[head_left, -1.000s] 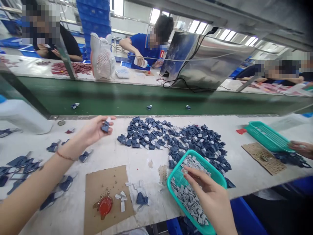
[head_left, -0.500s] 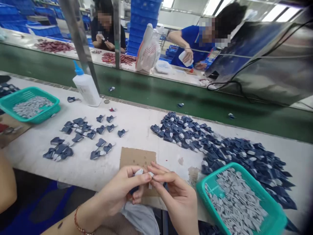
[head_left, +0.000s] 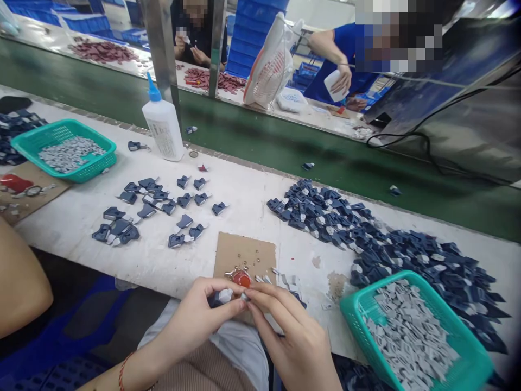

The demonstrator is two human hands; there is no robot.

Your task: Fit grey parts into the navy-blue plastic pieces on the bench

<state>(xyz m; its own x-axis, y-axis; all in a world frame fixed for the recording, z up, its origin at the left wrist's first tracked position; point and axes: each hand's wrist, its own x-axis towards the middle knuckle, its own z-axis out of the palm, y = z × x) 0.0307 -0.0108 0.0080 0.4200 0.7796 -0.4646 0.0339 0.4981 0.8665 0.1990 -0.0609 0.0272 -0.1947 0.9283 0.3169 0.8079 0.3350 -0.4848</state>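
Observation:
Near the front edge of the table, my left hand (head_left: 203, 307) pinches a dark blue piece with a white part (head_left: 224, 295) on it. Fingertips of my right hand (head_left: 288, 326) meet those of the left and close on a small whitish piece (head_left: 245, 297). Just beyond the fingers lies a cardboard square (head_left: 244, 250) with a red blob (head_left: 241, 278) and some tiny rings. Several light grey pieces (head_left: 290, 282) rest by the cardboard's right edge. To the right stands a green basket (head_left: 350, 304) filled with grey pieces.
A large pile of dark blue pieces (head_left: 325, 217) covers the right side. Smaller groups (head_left: 122, 231) lie left, near a white bottle (head_left: 163, 127) with a blue cap and another green basket (head_left: 85, 172). Two people work across the green strip. Someone's arm (head_left: 22, 277) is at far left.
The view has shifted, so the table's objects appear further right. My hands have drawn slightly toward me, uncovering the red blob and grey pieces by the cardboard.

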